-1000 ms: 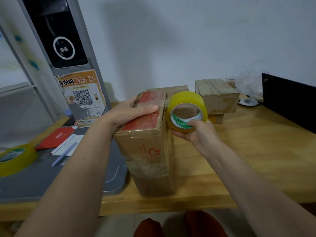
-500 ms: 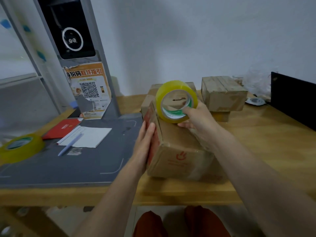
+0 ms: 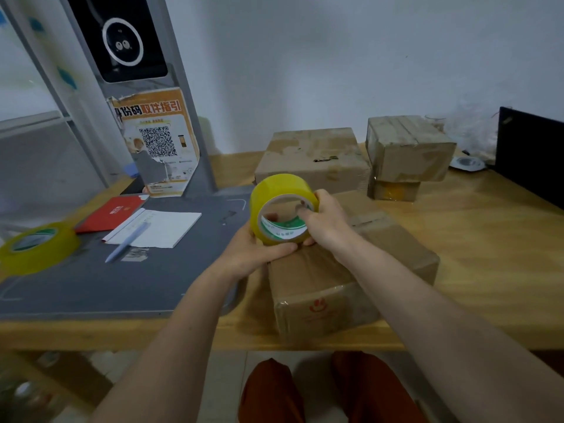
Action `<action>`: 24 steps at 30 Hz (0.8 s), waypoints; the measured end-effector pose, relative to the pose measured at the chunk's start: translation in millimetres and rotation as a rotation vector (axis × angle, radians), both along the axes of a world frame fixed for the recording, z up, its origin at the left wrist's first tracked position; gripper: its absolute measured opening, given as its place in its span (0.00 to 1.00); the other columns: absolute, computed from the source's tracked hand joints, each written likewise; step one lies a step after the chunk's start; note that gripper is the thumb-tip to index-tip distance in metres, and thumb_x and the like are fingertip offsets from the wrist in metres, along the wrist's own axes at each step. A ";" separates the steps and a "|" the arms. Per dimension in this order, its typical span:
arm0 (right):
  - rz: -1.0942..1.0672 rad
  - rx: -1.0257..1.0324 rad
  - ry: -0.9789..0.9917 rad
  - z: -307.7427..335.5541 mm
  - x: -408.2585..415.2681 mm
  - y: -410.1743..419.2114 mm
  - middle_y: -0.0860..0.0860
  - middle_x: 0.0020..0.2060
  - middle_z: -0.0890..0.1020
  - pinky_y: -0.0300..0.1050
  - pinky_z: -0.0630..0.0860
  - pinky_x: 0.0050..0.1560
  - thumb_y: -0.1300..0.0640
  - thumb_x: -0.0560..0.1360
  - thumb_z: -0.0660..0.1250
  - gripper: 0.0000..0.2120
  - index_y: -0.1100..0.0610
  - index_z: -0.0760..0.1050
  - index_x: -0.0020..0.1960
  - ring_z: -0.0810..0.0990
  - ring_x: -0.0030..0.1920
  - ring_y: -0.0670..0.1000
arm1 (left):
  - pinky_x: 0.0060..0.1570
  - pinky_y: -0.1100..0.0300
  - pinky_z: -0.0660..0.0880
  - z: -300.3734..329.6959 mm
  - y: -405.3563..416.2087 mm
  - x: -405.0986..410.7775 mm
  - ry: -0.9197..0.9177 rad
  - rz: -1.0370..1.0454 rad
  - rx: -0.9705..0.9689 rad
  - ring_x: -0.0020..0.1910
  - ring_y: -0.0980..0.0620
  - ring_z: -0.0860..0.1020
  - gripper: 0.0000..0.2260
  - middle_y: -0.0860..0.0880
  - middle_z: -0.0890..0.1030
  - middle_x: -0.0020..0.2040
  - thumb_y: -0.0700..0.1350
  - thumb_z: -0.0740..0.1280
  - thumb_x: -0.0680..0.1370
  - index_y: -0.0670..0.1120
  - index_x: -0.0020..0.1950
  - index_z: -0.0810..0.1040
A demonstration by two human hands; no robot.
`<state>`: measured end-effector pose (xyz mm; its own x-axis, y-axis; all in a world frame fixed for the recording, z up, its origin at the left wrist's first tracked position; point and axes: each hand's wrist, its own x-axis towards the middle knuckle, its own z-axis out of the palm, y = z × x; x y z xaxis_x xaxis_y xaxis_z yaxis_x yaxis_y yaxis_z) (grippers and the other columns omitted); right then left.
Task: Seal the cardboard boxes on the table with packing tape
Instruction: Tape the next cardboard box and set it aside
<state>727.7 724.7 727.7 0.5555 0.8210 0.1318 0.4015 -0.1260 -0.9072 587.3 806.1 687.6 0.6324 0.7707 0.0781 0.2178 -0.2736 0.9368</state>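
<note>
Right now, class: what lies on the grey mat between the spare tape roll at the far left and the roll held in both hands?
In the head view, a white notepad with a pen lying across it.

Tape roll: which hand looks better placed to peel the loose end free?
Probably the right hand: its fingers already curl over the tape roll at the rim, while the left hand cups the roll from below, steadying it above the box.
</note>
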 end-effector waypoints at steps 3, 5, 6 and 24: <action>0.021 -0.016 -0.050 2.8 3.8 -1.0 0.53 0.48 0.73 0.37 0.74 0.23 0.56 0.81 0.61 0.05 0.57 0.68 0.53 0.79 0.41 0.56 | 0.51 0.74 0.74 3.2 2.1 0.1 0.061 -0.020 0.015 0.57 0.63 0.79 0.30 0.55 0.81 0.61 0.47 0.80 0.68 0.49 0.68 0.75; -0.009 -0.017 -0.106 6.6 17.5 -6.3 0.52 0.47 0.74 0.46 0.80 0.32 0.58 0.81 0.61 0.02 0.56 0.68 0.53 0.79 0.43 0.56 | 0.53 0.73 0.72 1.6 3.2 -0.2 0.098 -0.029 0.039 0.62 0.60 0.75 0.31 0.56 0.78 0.63 0.49 0.79 0.69 0.50 0.70 0.73; -0.046 -0.018 -0.146 9.0 28.9 -11.0 0.51 0.46 0.74 0.53 0.81 0.40 0.60 0.80 0.61 0.02 0.54 0.69 0.53 0.79 0.45 0.56 | 0.56 0.70 0.70 1.5 3.8 0.4 0.123 -0.038 0.061 0.64 0.59 0.73 0.32 0.57 0.75 0.65 0.50 0.78 0.70 0.51 0.71 0.72; -0.080 -0.029 -0.052 -7.2 73.2 -29.3 0.54 0.50 0.82 0.48 0.78 0.51 0.61 0.73 0.72 0.14 0.58 0.78 0.58 0.80 0.50 0.53 | 0.66 0.49 0.71 16.7 -25.6 63.1 0.512 0.024 0.480 0.70 0.49 0.70 0.50 0.53 0.72 0.70 0.76 0.72 0.59 0.55 0.75 0.65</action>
